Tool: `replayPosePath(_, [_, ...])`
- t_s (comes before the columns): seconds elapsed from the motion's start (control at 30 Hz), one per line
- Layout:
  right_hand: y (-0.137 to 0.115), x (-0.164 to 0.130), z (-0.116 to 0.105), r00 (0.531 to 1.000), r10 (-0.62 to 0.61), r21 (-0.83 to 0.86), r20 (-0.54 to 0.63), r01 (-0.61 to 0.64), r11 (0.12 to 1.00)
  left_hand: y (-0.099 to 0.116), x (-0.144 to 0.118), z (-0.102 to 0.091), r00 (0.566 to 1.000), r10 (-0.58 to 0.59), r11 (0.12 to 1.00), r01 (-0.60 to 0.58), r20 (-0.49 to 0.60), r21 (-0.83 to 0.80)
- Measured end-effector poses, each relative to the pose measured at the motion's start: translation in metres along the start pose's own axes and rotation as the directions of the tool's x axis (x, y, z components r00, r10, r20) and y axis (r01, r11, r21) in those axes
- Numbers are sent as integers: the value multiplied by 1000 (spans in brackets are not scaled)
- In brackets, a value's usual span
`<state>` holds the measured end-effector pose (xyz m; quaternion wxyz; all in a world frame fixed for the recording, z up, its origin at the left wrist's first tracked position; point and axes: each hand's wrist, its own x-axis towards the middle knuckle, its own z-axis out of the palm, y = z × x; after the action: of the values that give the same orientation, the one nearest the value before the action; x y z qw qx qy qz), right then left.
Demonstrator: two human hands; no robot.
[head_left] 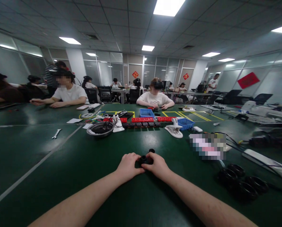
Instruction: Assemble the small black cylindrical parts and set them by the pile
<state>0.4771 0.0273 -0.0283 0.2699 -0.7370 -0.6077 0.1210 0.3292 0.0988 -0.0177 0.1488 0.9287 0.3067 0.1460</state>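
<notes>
My left hand (129,166) and my right hand (158,164) meet over the green table, fingers closed around a small black ring-topped part (143,158). Its round opening faces up, and its lower side is partly hidden by my fingers. A second black round piece (151,151) shows just behind my right fingers; whether the two are joined I cannot tell. To the right of my right forearm lie several glossy black rings (246,189).
Across the table (103,151) stand a metal bowl (93,134), a white clip stand (175,129), a blue bin (146,113) and a red strip (141,119). A wrench (57,134) lies left, a white power strip (266,162) right. A person (156,97) sits opposite.
</notes>
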Motion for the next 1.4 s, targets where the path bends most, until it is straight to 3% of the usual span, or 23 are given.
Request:
replayPosePath(0.2, [-7, -1, 0, 998, -59, -23, -33, 59, 998, 4, -6, -4, 998, 59, 998, -59, 11, -25])
replayPosePath(0.33, [-11, -20, -14, 996, -83, -112, -16, 81, 990, 3, -5, -5, 991, 122, 992, -121, 54, -19])
replayPosePath(0.47, [-3, -73, -43, 995, -73, -70, 70, 78, 994, 2, -6, -11, 975, 174, 984, -167, 135, -61])
replayPosePath(0.57, [15, -129, -65, 997, 8, -30, 82, -5, 1000, 3, -7, -14, 972, 162, 983, -144, 173, -113])
replayPosePath(0.7, [56, -192, -88, 977, 179, -121, -115, -192, 974, 4, -4, -13, 968, 128, 985, -99, 216, -144])
replayPosePath(0.8, [93, -221, -102, 889, 272, -187, -368, -358, 915, 5, -1, -11, 965, 121, 986, -89, 235, -143])
replayPosePath(0.87, [117, -230, -113, 824, 311, -207, -474, -448, 870, 5, 0, -10, 962, 120, 986, -87, 245, -139])
replayPosePath(1.07, [165, -225, -145, 720, 465, -177, -514, -620, 765, 10, -3, -13, 966, 122, 988, -95, 229, -125])
replayPosePath(1.3, [171, -215, -157, 678, 556, -26, -481, -644, 764, 15, -4, -18, 964, 105, 990, -77, 243, -120])
replayPosePath(1.33, [166, -217, -158, 641, 580, 15, -503, -664, 747, 15, -4, -18, 965, 106, 990, -78, 241, -120])
replayPosePath(1.4, [150, -222, -160, 513, 623, 122, -591, -706, 697, 15, -4, -18, 965, 111, 989, -85, 236, -120])
